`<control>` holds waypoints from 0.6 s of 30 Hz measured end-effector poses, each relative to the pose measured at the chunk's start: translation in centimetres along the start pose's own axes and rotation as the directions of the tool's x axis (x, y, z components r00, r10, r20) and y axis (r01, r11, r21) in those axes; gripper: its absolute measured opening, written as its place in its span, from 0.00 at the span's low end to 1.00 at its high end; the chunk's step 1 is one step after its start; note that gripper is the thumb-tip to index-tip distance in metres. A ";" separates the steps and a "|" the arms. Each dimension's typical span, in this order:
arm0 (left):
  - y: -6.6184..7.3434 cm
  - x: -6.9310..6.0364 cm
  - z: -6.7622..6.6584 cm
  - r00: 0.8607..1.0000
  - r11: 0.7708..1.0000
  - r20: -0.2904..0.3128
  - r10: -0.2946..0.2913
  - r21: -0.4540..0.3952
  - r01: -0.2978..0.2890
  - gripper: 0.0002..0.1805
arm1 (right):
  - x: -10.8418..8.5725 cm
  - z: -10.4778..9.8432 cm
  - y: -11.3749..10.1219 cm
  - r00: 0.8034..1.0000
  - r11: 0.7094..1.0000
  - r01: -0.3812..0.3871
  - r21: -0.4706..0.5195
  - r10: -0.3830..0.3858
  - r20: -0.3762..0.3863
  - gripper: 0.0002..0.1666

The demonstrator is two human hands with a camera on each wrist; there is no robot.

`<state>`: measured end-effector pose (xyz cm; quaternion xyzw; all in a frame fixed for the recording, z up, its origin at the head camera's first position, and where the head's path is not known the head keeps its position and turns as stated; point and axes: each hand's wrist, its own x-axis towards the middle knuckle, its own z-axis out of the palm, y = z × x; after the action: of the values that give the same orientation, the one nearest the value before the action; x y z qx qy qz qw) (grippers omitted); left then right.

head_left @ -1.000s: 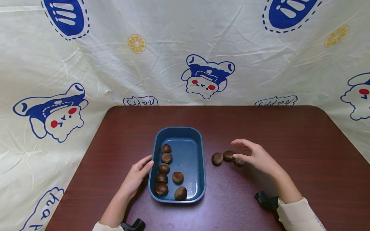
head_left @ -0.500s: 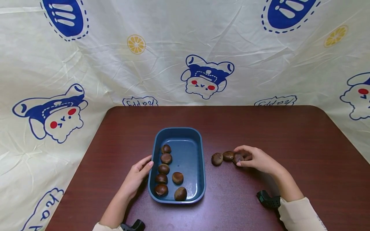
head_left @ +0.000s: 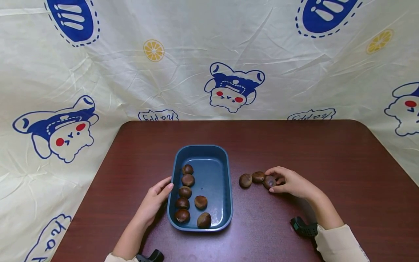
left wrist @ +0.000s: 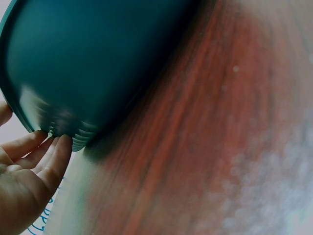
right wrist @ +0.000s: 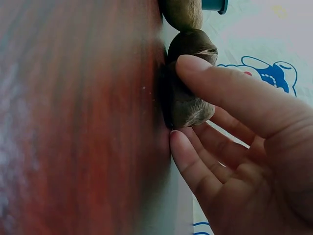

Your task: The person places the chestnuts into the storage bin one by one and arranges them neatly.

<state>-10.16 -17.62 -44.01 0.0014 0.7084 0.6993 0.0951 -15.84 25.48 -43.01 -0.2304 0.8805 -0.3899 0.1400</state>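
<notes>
A blue rectangular tray [head_left: 212,189] stands on the table, with several brown chestnuts [head_left: 182,215] inside: a row along its left wall and two more beside that row. My left hand [head_left: 154,199] holds the tray's left side; in the left wrist view its fingers [left wrist: 58,159] lie against the outer wall. To the right of the tray, three chestnuts sit in a touching row. My right hand [head_left: 292,182] pinches the rightmost chestnut [head_left: 269,181] between thumb and fingers, at table level. Left of it are the middle chestnut [head_left: 258,177] and the end chestnut [head_left: 245,180].
The dark red-brown wooden table [head_left: 294,142] has rounded far corners. Behind and beside it hangs a pale printed cloth [head_left: 183,83]. Black wrist devices [head_left: 303,227] sit at both sleeves.
My right hand has come down from above the row and its thumb and fingers have closed round the rightmost chestnut, which shifted slightly. The left hand and tray stay in place.
</notes>
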 end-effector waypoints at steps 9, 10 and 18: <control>0.0 0.0 0.0 1.000 1.000 -0.001 -0.001 0.005 0.001 0.24 | 0.0 0.1 0.0 1.000 1.000 0.014 0.003 -0.014 -0.017 0.27; 0.0 0.0 0.0 1.000 1.000 -0.002 -0.001 0.005 0.001 0.24 | 0.1 0.1 0.0 1.000 1.000 0.016 0.005 -0.015 -0.021 0.26; 0.1 0.0 0.0 1.000 1.000 0.001 0.004 0.001 -0.004 0.24 | -0.1 -0.3 -0.4 0.999 0.999 -0.018 0.048 0.020 -0.042 0.28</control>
<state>-10.13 -17.57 -43.94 0.0031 0.7088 0.6991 0.0939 -15.73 25.51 -42.57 -0.2101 0.8759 -0.4144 0.1303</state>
